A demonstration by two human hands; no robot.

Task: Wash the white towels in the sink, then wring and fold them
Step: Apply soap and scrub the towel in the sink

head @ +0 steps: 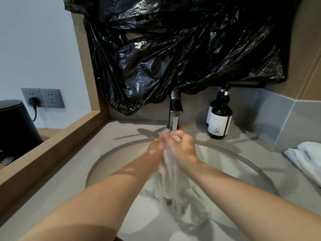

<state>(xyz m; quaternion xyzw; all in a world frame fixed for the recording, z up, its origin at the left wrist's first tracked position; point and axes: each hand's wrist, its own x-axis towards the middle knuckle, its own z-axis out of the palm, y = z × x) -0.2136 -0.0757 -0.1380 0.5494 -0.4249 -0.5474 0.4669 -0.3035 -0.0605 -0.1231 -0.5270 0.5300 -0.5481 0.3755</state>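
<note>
White towel [171, 173] pinched at its top between left hand [154, 146] and right hand [182, 150], fingers curled round the cloth, under the running faucet [175, 108]; rest trailing down into the sink [104, 159]. Washing seemingly under way; wringing and folding yet to come. Second towel [305, 157] lying on the counter, right.

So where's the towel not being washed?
That towel lies on the counter at the far right of the head view, beside the sink and the dark bottles.
</note>
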